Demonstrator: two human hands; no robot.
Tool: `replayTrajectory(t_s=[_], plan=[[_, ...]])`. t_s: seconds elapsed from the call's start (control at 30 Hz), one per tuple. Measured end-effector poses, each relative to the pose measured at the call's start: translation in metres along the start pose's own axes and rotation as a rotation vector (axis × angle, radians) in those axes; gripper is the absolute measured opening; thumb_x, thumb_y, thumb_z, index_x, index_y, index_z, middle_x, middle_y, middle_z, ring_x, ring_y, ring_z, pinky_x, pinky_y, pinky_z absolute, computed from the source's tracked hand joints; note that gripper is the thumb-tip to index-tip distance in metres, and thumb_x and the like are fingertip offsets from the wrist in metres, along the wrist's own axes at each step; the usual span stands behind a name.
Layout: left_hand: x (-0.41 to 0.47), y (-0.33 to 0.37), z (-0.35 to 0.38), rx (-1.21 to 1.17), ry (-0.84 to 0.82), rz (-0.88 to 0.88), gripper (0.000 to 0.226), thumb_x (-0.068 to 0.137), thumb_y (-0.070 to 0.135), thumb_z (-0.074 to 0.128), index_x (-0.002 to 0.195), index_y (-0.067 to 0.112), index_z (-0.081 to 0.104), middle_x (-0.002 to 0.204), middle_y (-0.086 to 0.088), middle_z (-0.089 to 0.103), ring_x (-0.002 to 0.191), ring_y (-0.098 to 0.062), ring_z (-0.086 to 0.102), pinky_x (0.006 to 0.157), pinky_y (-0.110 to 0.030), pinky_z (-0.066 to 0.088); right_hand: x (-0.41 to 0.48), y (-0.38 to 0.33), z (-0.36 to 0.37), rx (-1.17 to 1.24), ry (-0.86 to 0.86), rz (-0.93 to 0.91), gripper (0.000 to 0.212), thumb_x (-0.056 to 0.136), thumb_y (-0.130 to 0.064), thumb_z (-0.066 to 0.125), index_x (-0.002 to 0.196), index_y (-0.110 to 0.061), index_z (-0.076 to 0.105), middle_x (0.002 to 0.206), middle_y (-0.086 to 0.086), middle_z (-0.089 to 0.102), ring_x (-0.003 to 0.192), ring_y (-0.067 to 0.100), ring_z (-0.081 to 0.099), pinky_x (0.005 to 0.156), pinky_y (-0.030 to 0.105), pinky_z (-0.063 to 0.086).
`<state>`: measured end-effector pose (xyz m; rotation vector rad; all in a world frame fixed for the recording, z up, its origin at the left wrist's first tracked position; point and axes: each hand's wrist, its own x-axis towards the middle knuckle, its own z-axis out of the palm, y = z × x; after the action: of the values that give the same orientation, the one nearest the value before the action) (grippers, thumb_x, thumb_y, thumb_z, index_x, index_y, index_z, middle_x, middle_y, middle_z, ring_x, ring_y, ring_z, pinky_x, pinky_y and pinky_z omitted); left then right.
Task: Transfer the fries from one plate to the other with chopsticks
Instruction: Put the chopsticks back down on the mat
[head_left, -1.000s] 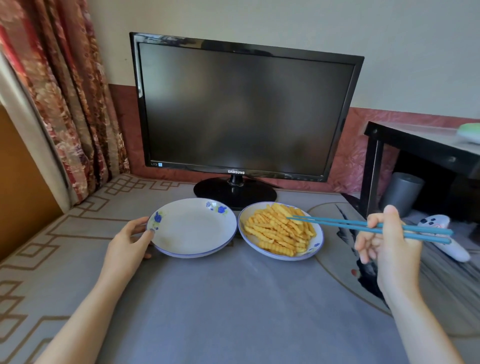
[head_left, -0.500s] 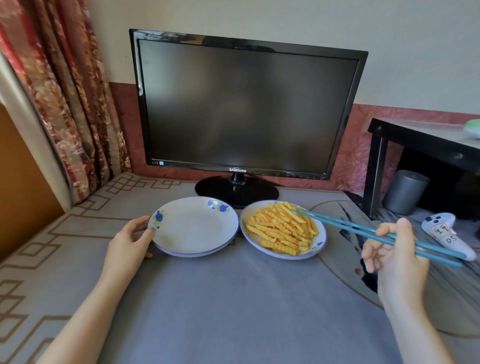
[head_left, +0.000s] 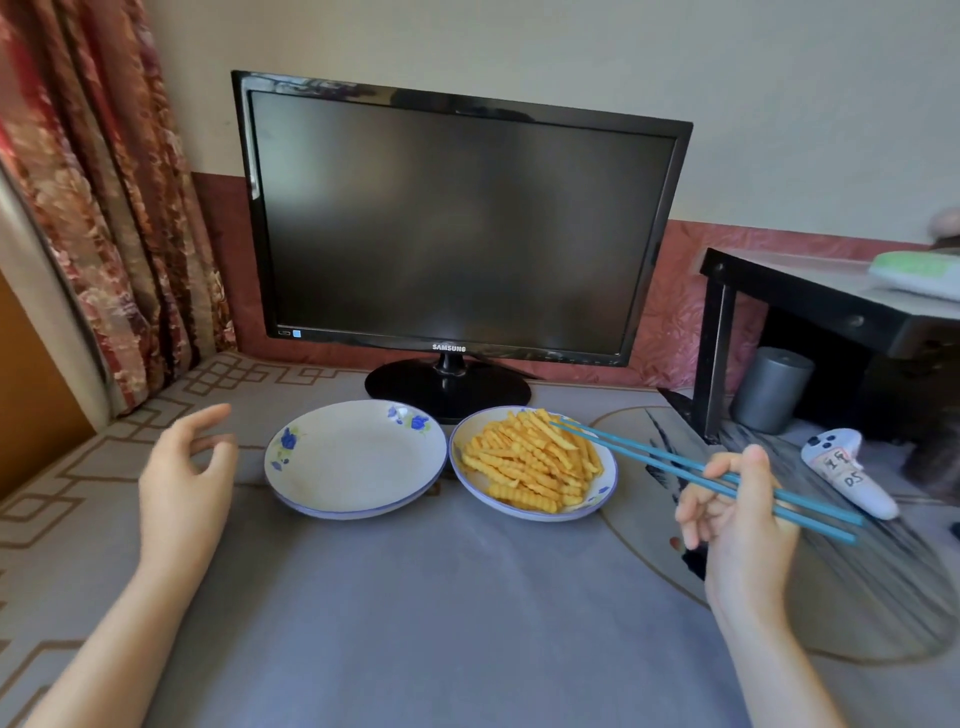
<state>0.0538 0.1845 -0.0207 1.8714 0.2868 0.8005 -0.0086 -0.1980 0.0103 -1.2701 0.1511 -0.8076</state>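
Two white plates with blue flowers stand side by side on the grey cloth. The left plate (head_left: 311, 499) holds nothing. The right plate (head_left: 605, 493) is heaped with crinkle-cut fries (head_left: 530, 462). My right hand (head_left: 737, 525) grips a pair of blue chopsticks (head_left: 670, 465), whose tips reach over the far right part of the fries. My left hand (head_left: 182, 483) hovers left of the empty plate, apart from its rim, fingers loosely spread and holding nothing.
A black monitor (head_left: 457, 223) on a round stand rises just behind the plates. At right are a black side table (head_left: 810, 291), a grey cylinder (head_left: 771, 389) under it and a white controller (head_left: 847, 470). A floral curtain (head_left: 104, 208) hangs at left.
My left hand has come off the empty plate's rim and lifted, fingers opening. My right hand dropped lower, tilting the chopsticks so their tips angle onto the fries.
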Motion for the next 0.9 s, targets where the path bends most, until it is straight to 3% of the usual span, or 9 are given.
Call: replayTrajectory(t_s=[0.13,0.27,0.37,0.43,0.57,0.7,0.83,0.9], plan=[[0.002,0.039,-0.003,-0.059,-0.113,-0.015,0.031,0.089,0.002,0.044,0.106,0.018,0.063,0.107,-0.004,0.068,0.096,-0.020,0.065,0.091,-0.039,0.050,0.000,0.001,0.000,-0.018,-0.022,0.003,0.040,0.102,-0.035,0.032,0.069,-0.016,0.048,0.041,0.008,0.050,0.029,0.018,0.033,0.039,0.024,0.021],[-0.042,0.107,0.026,-0.282,-0.573,-0.172,0.017,0.090,0.008,0.054,0.099,0.008,0.068,0.097,-0.008,0.073,0.069,-0.005,0.068,0.061,-0.013,0.053,-0.005,-0.010,0.006,-0.006,-0.063,-0.017,0.042,0.102,-0.035,0.032,0.067,-0.018,0.049,0.042,0.011,0.050,0.030,0.019,0.033,0.037,0.023,0.022],[-0.102,0.136,0.070,-0.436,-0.986,-0.315,0.023,0.084,0.030,0.061,0.102,0.016,0.067,0.104,-0.003,0.073,0.088,-0.007,0.070,0.070,-0.016,0.054,-0.015,-0.020,0.012,-0.002,-0.114,-0.028,0.041,0.103,-0.033,0.031,0.069,-0.014,0.047,0.041,0.011,0.049,0.030,0.018,0.033,0.036,0.019,0.023],[-0.135,0.143,0.099,-0.557,-1.095,-0.437,0.024,0.092,0.033,0.055,0.108,0.017,0.063,0.113,-0.002,0.070,0.100,-0.010,0.068,0.080,-0.020,0.053,-0.024,-0.026,0.014,-0.013,-0.159,-0.048,0.042,0.103,-0.030,0.030,0.070,-0.011,0.047,0.041,0.011,0.048,0.029,0.018,0.033,0.035,0.018,0.025],[-0.158,0.158,0.132,-0.809,-1.041,-0.603,0.039,0.094,0.030,0.052,0.120,0.002,0.060,0.114,-0.008,0.070,0.103,-0.013,0.068,0.091,-0.027,0.053,-0.034,-0.034,0.010,-0.059,-0.233,-0.095,0.041,0.103,-0.023,0.030,0.072,-0.001,0.047,0.041,0.012,0.048,0.030,0.020,0.034,0.035,0.018,0.028],[-0.158,0.164,0.140,-0.884,-0.922,-0.636,0.021,0.091,0.022,0.059,0.102,0.005,0.064,0.095,0.000,0.076,0.074,-0.004,0.069,0.063,-0.016,0.054,-0.033,-0.031,-0.002,-0.089,-0.246,-0.093,0.038,0.098,-0.029,0.037,0.072,-0.006,0.052,0.043,0.015,0.052,0.030,0.021,0.037,0.037,0.023,0.026],[-0.159,0.166,0.149,-0.844,-0.898,-0.630,0.023,0.089,0.017,0.063,0.101,-0.002,0.064,0.085,-0.003,0.076,0.060,-0.004,0.065,0.057,-0.015,0.054,-0.034,-0.034,-0.018,-0.125,-0.374,-0.070,0.007,0.083,-0.026,0.060,0.081,-0.020,0.060,0.047,0.017,0.055,0.032,0.019,0.039,0.037,0.019,0.028],[-0.154,0.169,0.153,-0.832,-0.913,-0.611,0.026,0.089,0.014,0.062,0.105,-0.006,0.062,0.080,-0.003,0.075,0.056,-0.004,0.065,0.056,-0.015,0.054,-0.034,-0.037,-0.036,-0.134,-0.411,-0.045,0.017,0.079,-0.022,0.071,0.094,-0.022,0.062,0.050,0.020,0.056,0.033,0.019,0.040,0.038,0.018,0.031]])
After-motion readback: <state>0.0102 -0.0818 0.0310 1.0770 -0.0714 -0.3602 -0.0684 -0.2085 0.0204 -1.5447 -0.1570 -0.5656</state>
